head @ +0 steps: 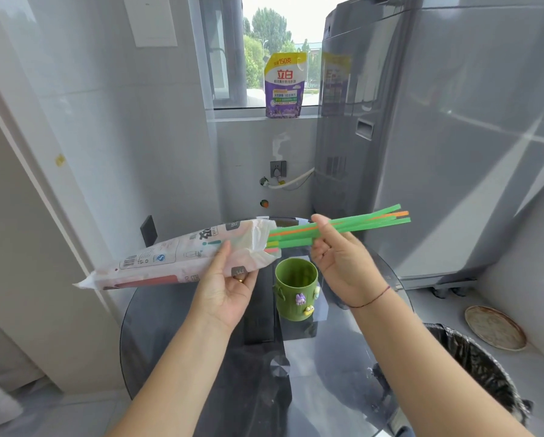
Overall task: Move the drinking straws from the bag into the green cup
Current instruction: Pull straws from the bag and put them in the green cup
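Note:
My left hand (229, 288) grips a long white printed bag (176, 257), held nearly level above the table with its open mouth to the right. Several green and orange drinking straws (368, 222) stick out of that mouth. My right hand (337, 253) pinches them near their middle, their far ends pointing right and slightly up. More straw ends, pink and green, show at the bag's mouth. The green cup (296, 290), with small figures stuck on its side, stands upright and empty on the round dark glass table (327, 373), just below the bag's mouth and between my hands.
A grey washing machine (422, 137) stands at the right. A bin lined with a black bag (472, 373) sits at the table's lower right, a round plate (494, 328) on the floor beyond it. A purple detergent pouch (285, 86) rests on the window sill.

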The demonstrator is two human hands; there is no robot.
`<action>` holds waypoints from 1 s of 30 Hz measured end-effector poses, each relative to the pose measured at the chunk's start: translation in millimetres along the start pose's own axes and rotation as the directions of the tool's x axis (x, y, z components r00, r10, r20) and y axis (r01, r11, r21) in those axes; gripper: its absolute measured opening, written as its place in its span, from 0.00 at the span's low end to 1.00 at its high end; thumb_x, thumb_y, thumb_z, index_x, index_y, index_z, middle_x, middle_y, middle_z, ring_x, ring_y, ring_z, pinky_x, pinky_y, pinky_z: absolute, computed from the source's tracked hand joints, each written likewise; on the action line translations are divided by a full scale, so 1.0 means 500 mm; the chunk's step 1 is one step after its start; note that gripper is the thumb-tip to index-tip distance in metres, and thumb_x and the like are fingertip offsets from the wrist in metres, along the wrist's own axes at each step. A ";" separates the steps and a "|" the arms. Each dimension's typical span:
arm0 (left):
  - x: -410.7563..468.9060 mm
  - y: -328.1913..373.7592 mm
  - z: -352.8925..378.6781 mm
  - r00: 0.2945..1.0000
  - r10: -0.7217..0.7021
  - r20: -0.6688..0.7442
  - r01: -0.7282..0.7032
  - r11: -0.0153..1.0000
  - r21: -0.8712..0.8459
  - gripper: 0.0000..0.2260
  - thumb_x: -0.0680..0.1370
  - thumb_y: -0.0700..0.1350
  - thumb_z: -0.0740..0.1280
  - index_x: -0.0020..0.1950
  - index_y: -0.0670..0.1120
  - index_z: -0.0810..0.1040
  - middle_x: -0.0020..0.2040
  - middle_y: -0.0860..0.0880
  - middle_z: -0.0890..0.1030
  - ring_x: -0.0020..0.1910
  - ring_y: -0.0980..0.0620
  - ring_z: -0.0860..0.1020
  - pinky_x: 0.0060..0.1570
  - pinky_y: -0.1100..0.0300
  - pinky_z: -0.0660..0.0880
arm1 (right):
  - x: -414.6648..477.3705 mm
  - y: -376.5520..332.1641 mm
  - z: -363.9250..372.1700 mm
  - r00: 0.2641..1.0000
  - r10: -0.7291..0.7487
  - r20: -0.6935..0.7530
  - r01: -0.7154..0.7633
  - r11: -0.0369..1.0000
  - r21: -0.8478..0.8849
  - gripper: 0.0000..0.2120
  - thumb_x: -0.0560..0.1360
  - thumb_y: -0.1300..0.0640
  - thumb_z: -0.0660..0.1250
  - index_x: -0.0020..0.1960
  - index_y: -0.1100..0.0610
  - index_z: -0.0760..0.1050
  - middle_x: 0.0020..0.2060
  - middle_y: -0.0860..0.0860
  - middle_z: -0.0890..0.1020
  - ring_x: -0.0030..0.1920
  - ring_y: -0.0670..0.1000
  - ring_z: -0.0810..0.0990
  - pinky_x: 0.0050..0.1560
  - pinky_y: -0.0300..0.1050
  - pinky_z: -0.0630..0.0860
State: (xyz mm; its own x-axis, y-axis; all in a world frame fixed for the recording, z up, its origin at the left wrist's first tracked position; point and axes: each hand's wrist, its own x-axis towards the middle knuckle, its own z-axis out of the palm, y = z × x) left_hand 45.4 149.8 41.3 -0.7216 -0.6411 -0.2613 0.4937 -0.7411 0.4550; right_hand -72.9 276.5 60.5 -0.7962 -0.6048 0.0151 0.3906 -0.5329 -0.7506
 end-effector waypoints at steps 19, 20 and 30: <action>0.006 0.008 -0.019 0.997 0.014 -0.071 -0.016 0.999 -0.028 0.19 0.76 0.40 0.69 0.66 0.44 0.73 0.58 0.43 0.82 0.57 0.46 0.81 0.49 0.45 0.79 | 0.010 -0.044 -0.016 0.973 -0.206 -0.105 0.165 0.937 -0.307 0.07 0.75 0.60 0.67 0.47 0.64 0.78 0.31 0.54 0.76 0.26 0.46 0.74 0.32 0.34 0.77; 0.010 0.017 -0.028 0.996 0.024 -0.083 -0.026 0.999 -0.024 0.19 0.76 0.40 0.69 0.67 0.44 0.73 0.58 0.43 0.82 0.57 0.46 0.80 0.49 0.46 0.79 | 0.014 -0.057 -0.024 0.966 -0.225 -0.126 0.173 0.929 -0.326 0.06 0.75 0.60 0.67 0.45 0.63 0.78 0.30 0.54 0.76 0.26 0.46 0.74 0.32 0.34 0.76; 0.026 0.047 -0.084 0.989 0.044 -0.143 -0.045 0.999 -0.006 0.22 0.75 0.41 0.69 0.70 0.45 0.71 0.60 0.45 0.81 0.54 0.48 0.81 0.46 0.49 0.80 | 0.048 -0.104 -0.084 0.906 -0.347 -0.241 0.097 0.728 -0.679 0.08 0.74 0.59 0.67 0.44 0.64 0.79 0.20 0.49 0.79 0.20 0.43 0.74 0.27 0.32 0.73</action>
State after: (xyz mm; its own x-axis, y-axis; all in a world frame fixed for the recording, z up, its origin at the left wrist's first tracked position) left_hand 67.8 115.7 13.0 -0.6221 -0.6950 -0.3604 0.5288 -0.7125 0.4613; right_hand -131.7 314.7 72.1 -0.9686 -0.2206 0.1144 -0.1071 -0.0449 -0.9932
